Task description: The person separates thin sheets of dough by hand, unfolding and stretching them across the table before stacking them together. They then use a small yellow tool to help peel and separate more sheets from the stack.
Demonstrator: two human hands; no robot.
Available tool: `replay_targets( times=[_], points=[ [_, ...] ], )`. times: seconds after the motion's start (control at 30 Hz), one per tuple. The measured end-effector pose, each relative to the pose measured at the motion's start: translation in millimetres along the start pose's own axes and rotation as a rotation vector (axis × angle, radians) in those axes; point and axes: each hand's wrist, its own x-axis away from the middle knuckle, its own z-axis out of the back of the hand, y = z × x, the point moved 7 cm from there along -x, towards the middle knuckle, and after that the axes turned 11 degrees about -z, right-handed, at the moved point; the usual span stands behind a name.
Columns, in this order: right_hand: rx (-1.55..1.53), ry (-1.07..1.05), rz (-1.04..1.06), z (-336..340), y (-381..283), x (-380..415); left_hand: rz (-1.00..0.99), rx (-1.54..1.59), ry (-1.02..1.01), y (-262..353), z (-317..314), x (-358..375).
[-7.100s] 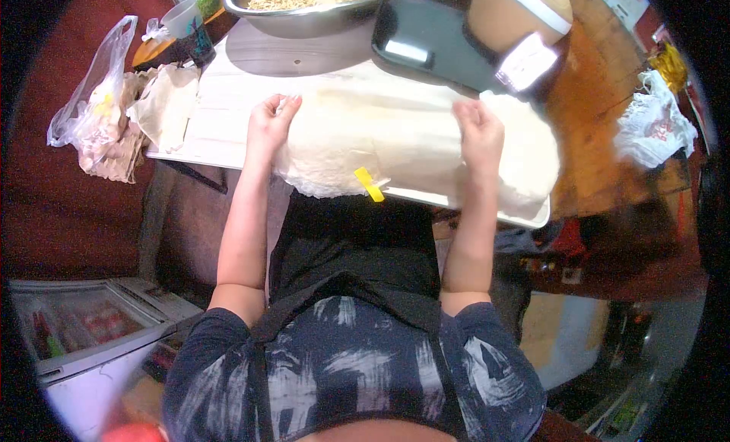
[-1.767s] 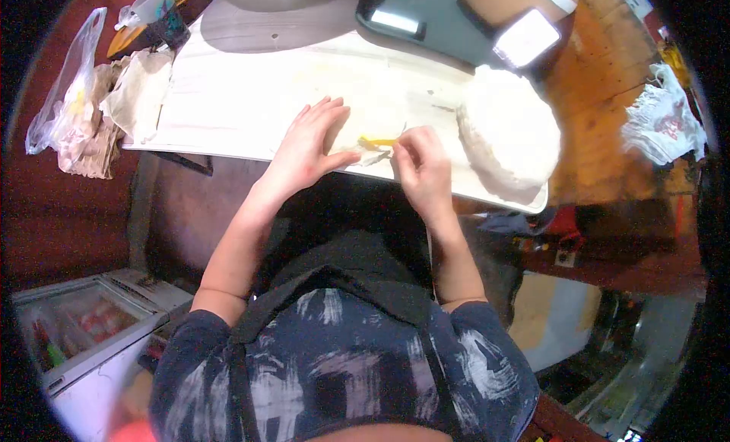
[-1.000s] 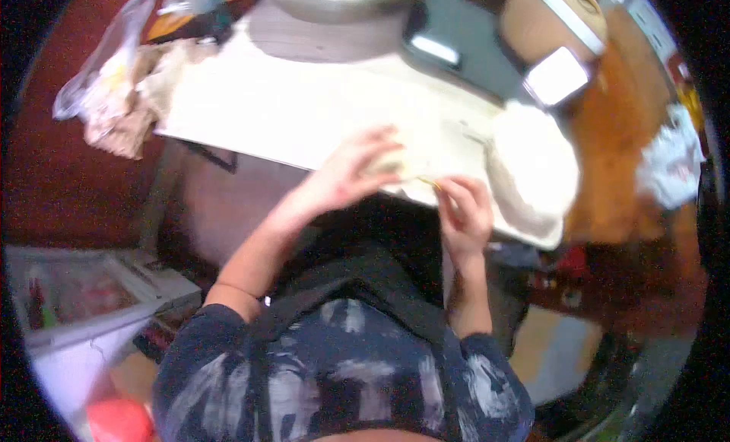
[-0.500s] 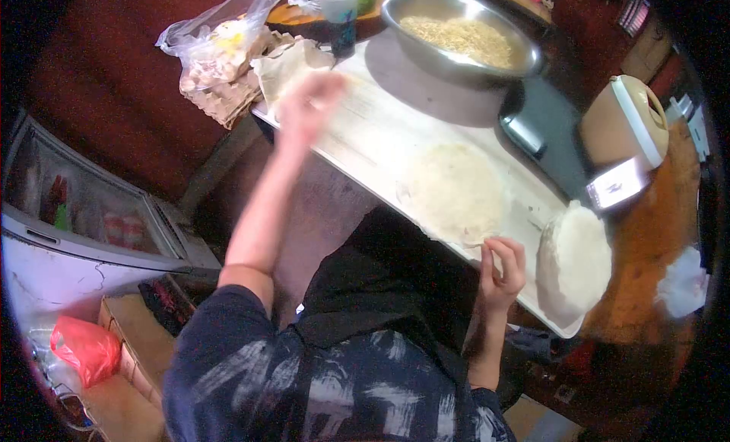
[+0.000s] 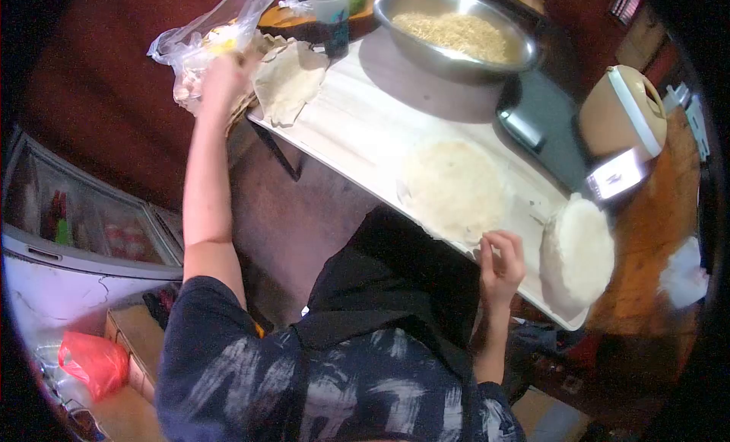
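Observation:
A thin round sheet of dough (image 5: 456,187) lies flat on the white board (image 5: 357,130). At its near right edge my right hand (image 5: 502,263) pinches the rim between thumb and fingers. My left hand (image 5: 224,81), blurred, is at the clear plastic bag (image 5: 190,65) with pale pieces in it; its fingers are too smeared to read. A loose piece of flat dough (image 5: 289,81) rests at the board's far left corner. To the right of my right hand stands a stack of round sheets (image 5: 579,252).
A steel bowl (image 5: 456,35) of shredded food sits at the back, with a plastic cup (image 5: 332,23) left of it. Toward the right are a dark case (image 5: 547,122), a beige cooler (image 5: 620,111) and a lit phone (image 5: 616,174). A freezer (image 5: 84,221) stands at left.
My left hand has moved left, from the loose piece of dough to the plastic bag. My right hand has stayed at the edge of the round sheet.

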Motion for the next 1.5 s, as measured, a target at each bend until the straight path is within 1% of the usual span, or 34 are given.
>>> replay_targets(
  times=[0.03, 0.1, 0.17, 0.2, 0.27, 0.3, 0.33, 0.37, 0.43, 0.5, 0.53, 0.57, 0.63, 0.67, 0.7, 0.77, 0.8, 0.83, 0.9, 0.97, 1.0, 1.03, 1.1, 1.13, 1.2, 1.27, 1.3, 1.43, 1.5],
  points=[
    [0.002, -0.005, 0.003, 1.2, -4.2, -1.6, 0.001, -0.016, -0.108, 8.0, -30.5, 13.7],
    [0.001, -0.027, -0.008, 3.0, -10.0, -4.5, -0.337, -0.121, 0.091, 32.8, -76.9, 29.9],
    [0.028, -0.027, 0.037, 6.6, -11.6, -5.5, -0.292, -0.129, -0.057, 55.0, -98.8, 45.5],
    [0.05, -0.02, 0.075, 8.6, -13.2, -5.2, -0.331, -0.177, -0.003, 52.1, -112.4, 43.2],
    [0.055, -0.007, 0.088, 12.6, -13.6, -3.3, -0.327, -0.193, 0.028, 26.5, -143.2, 24.4],
    [0.062, 0.006, 0.093, 15.4, -13.0, -1.6, -0.328, -0.209, 0.053, 23.6, -138.8, 19.4],
    [0.061, 0.012, 0.094, 17.9, -11.1, 0.7, -0.29, -0.134, 0.014, 17.1, -138.7, 13.8],
    [0.061, 0.014, 0.056, 19.2, -6.0, 2.8, -0.294, -0.136, 0.018, 10.5, -132.3, 6.9],
    [0.057, 0.016, 0.015, 20.5, 2.1, 5.0, -0.435, 0.246, 0.157, 15.2, -91.3, 1.8],
    [0.047, 0.0, -0.012, 19.8, 9.7, 5.6, -0.197, 0.72, 0.066, 2.6, -61.1, 0.6],
    [0.039, -0.006, -0.007, 18.9, 11.1, 5.6, -0.217, 0.862, 0.087, 6.8, -39.0, 5.6],
    [0.012, -0.011, -0.024, 18.2, 13.4, 4.4, -0.223, 0.97, 0.142, 7.3, -22.3, 7.4],
    [-0.023, -0.015, -0.03, 15.7, 15.5, 0.9, -0.158, 0.996, 0.038, -2.3, 3.9, 8.7],
    [-0.03, -0.011, -0.053, 14.5, 17.7, -0.3, -0.176, 1.038, 0.083, -5.3, 13.0, 8.2],
    [-0.037, -0.006, -0.077, 13.1, 19.4, -1.9, -0.179, 1.032, 0.091, -6.1, 19.6, 9.1],
    [-0.039, -0.017, -0.045, 11.1, 12.1, -5.7, -0.2, 1.035, 0.195, -8.3, 37.1, 10.4],
    [-0.034, -0.029, -0.018, 9.3, 7.9, -7.1, -0.283, 1.032, 0.238, -13.2, 46.1, 5.2],
    [-0.04, -0.024, -0.016, 8.4, 7.0, -7.7, -0.216, 0.934, 0.357, -25.7, 58.1, 2.0],
    [-0.044, -0.05, -0.049, 5.1, 8.5, -7.2, -0.281, 0.761, 0.575, -42.0, 94.3, -8.2],
    [-0.002, -0.062, -0.015, 4.6, 1.2, -8.3, -0.264, 0.628, 0.744, -49.8, 128.2, -13.3],
    [0.042, -0.07, 0.017, 3.2, -2.1, -8.6, -0.229, 0.584, 0.813, -60.7, 140.3, -22.1],
    [0.039, -0.07, 0.019, 2.4, -0.9, -8.5, -0.203, 0.522, 0.857, -58.2, 152.6, -23.3],
    [0.061, -0.072, 0.011, 1.4, 2.6, -9.1, -0.154, 0.423, 0.867, -86.6, 162.1, -53.9],
    [0.063, -0.069, 0.011, 0.6, 2.8, -10.0, -0.156, 0.426, 0.867, -98.7, 162.5, -67.7],
    [0.08, -0.067, 0.026, 0.2, 0.7, -11.1, -0.23, 0.34, 0.916, -111.4, 162.4, -87.5],
    [0.062, -0.073, -0.004, -5.2, -0.8, -11.8, -0.209, 0.316, 0.91, -122.1, 152.5, -105.1],
    [0.04, -0.079, -0.033, -7.9, -0.8, -12.7, -0.188, 0.289, 0.906, -118.3, 150.2, -106.2],
    [0.028, -0.098, -0.024, -14.4, -7.5, -17.6, -0.131, 0.314, 0.882, -108.8, 124.7, -106.8],
    [-0.02, -0.117, -0.1, -15.6, -5.1, -18.9, -0.044, 0.149, 0.804, -123.6, 100.3, -114.2]
  ],
)
